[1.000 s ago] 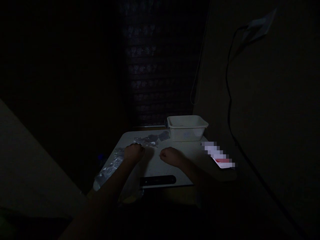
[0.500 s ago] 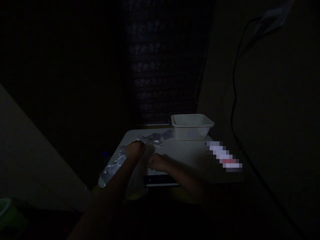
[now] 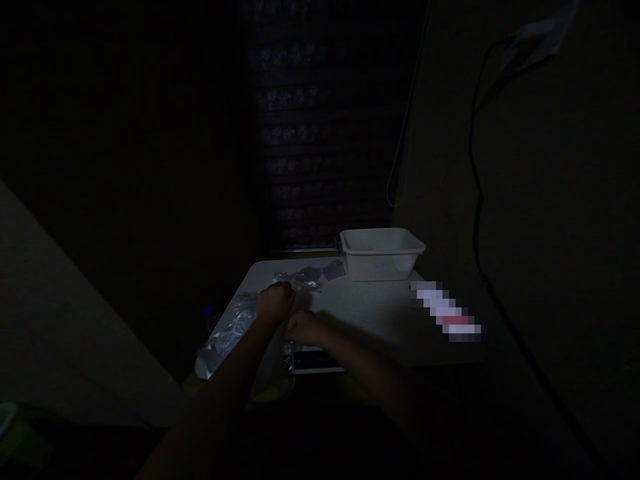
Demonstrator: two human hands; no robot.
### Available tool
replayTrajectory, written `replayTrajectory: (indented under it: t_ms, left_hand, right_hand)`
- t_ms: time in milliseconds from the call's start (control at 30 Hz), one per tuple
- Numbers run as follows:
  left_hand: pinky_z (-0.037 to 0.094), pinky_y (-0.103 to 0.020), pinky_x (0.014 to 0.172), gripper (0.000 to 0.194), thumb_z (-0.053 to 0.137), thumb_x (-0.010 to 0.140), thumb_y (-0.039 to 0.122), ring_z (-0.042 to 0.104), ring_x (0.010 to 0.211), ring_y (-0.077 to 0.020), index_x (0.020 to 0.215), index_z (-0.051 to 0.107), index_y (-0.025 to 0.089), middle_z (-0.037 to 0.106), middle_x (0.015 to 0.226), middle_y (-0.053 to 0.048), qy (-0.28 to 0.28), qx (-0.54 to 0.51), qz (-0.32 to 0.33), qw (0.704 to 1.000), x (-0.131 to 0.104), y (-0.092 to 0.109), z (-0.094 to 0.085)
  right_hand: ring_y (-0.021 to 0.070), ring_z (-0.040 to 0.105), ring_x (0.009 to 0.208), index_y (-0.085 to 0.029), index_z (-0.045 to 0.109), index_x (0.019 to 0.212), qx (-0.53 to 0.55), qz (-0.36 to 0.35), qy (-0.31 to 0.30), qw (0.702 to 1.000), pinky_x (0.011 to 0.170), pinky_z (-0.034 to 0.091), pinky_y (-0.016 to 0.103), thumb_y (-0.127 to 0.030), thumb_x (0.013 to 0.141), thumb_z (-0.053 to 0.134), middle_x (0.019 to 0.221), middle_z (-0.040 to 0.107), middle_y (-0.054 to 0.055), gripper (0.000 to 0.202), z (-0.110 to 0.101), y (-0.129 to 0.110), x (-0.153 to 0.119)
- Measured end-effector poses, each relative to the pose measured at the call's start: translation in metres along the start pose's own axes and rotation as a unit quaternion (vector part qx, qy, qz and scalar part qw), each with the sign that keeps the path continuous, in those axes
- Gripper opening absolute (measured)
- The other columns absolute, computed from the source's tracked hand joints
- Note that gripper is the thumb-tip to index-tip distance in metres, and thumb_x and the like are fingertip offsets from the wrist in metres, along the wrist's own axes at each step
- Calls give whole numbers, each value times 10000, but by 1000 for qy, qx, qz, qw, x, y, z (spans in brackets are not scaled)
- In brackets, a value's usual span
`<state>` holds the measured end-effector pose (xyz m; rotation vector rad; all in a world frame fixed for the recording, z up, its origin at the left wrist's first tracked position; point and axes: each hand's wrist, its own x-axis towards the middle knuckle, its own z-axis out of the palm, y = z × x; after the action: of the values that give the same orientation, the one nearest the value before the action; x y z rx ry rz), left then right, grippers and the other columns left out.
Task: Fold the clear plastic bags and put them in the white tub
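Observation:
My left hand (image 3: 276, 303) is closed in a fist over the left part of a white table (image 3: 370, 317). Just right of it and nearer to me is my right hand (image 3: 304, 328), its fingers pinched together. A clear plastic bag (image 3: 273, 367) hangs from between the hands over the table's front edge, and both hands appear closed on its upper part. The dim light hides the fingertips. Crinkled clear plastic (image 3: 230, 337) lies by my left forearm, and more clear plastic packets (image 3: 310, 275) lie behind the hands.
A white plastic tub (image 3: 383, 267) stands at the back right of the table. Along the right edge lies a blurred-out item (image 3: 445, 312). A dark flat object (image 3: 317, 360) lies at the front edge. A black cable (image 3: 477, 233) runs down the right wall.
My right hand has moved left, closer to my left hand. Shiny plastic now shows beneath the right hand. The left hand has shifted slightly to the right.

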<state>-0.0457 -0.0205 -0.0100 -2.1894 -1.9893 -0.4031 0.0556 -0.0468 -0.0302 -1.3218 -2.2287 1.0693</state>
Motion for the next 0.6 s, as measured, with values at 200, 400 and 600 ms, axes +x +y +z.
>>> replayTrajectory:
  t_ms: [200,400,600]
  left_hand:
    - [398,-253,731,248,379,709,188,551,814,-148,837,587,146,620,853,-47,-89,-340,78,933,9,12,13]
    - [388,-206,532,202,588,552,225,515,559,-108,729,592,128,571,594,14,-154,-516,42,842,11,46,16]
    - [335,-185,468,167,548,571,274,420,456,-65,499,515,127,447,440,52,-133,-509,35,849,19,48,27]
  right_hand:
    - [118,551,621,-136,595,608,-61,-3,190,980,567,396,204,-135,596,507,647,614,24,88,-66,48,-7]
    - [108,560,620,-139,559,628,68,-24,268,961,592,427,215,-122,620,476,640,599,17,85,-102,68,-24]
    - [91,530,539,-156,536,641,140,-11,367,920,554,426,219,-152,616,444,595,561,-4,96,-127,80,-40]
